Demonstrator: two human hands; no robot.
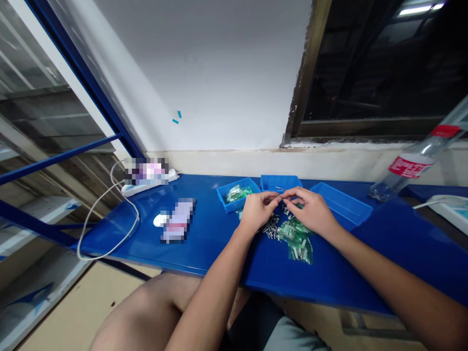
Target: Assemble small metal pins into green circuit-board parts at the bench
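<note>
My left hand [258,208] and my right hand [309,207] meet fingertip to fingertip over the table, both closed in a pinch. A thin metal piece [280,188] pokes out beside the touching fingertips; the rest of what they hold is covered by the fingers. Below them lies a loose pile of small metal pins [271,228]. Beside the pile, under my right hand, are small green clear bags [300,248] with silvery pieces inside. A blue tray [225,201] at my left hand contains more green and clear bags. Another blue tray [268,181] stands behind my hands.
A third blue tray [345,205] sits right of my right hand. Beyond it a clear plastic bottle [409,165] with a red cap stands tilted in view. To the left are a blurred-out phone-like object [179,222], a white rounded item [160,220], a power strip [151,184] and a looping cable [137,222].
</note>
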